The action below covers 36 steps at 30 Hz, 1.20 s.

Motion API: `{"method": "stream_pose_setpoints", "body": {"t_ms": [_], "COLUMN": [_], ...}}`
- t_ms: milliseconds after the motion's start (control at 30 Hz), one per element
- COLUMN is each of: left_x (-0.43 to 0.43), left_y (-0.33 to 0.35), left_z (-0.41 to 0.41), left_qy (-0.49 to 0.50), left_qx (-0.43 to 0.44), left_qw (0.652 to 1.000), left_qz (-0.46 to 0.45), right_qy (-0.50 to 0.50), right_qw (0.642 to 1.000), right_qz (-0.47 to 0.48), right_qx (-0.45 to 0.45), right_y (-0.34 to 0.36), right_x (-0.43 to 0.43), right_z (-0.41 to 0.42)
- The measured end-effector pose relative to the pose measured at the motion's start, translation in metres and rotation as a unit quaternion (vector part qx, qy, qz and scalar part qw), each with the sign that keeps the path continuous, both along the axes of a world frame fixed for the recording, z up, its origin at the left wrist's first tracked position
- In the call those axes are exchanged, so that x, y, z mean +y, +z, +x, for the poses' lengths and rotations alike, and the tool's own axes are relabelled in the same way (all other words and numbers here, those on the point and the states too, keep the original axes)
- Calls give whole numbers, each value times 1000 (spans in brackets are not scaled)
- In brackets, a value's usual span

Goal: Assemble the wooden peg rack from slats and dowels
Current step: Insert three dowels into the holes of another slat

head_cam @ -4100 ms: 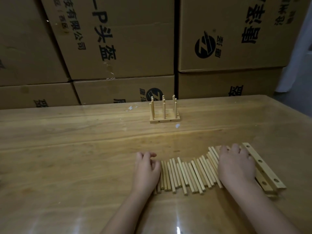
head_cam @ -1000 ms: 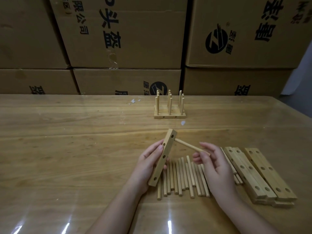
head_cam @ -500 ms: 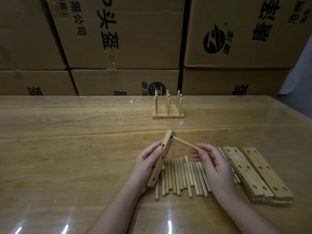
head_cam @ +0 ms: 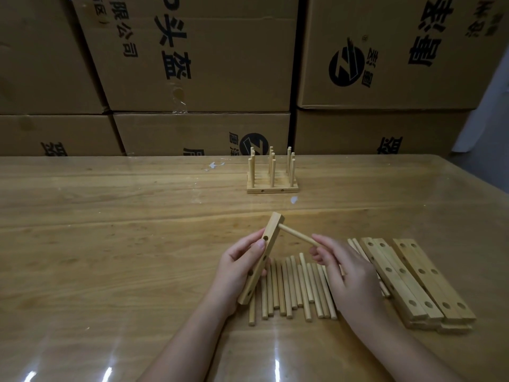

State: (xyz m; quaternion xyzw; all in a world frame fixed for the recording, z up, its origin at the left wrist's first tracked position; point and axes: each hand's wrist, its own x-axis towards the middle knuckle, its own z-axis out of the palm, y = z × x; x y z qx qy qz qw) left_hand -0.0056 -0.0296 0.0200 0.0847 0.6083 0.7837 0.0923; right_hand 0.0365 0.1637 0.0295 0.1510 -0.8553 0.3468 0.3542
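Up off the glossy wooden table (head_cam: 110,244) since seconds ago: left hand (head_cam: 237,268) grips pale drilled wooden slat (head_cam: 271,227), tilted; right hand (head_cam: 347,277) pinches thin round wooden dowel (head_cam: 296,235), tip at slat's upper end. First peg likely starting.

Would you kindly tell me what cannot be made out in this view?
Head view: how deep the dowel sits in the slat, hidden by the slat itself.
Head view: some loose dowels, covered by the right hand.
Head view: lower slats of the stack, hidden by the upper ones.
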Motion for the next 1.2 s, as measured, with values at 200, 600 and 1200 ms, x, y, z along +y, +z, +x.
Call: {"method": "stream_pose_setpoints", "body": {"t_ms": [200,600,1200], "left_x": [0,1,1], "left_y": [2,7,2], "left_z": [2,8,4], "left_qy": [-7,-5,-3], "left_qx": [8,13,15], "left_qw": [1000,999,1000], "left_qz": [-19,-34,-22], "right_qy": [-7,-16,-9], "right_qw": [1000,1000,999], "right_qz": [22,14,-41], "right_qx": [10,-12,-23], "right_y": [4,5,0], "right_x": [1,1,0], "right_z": [2,5,2]}}
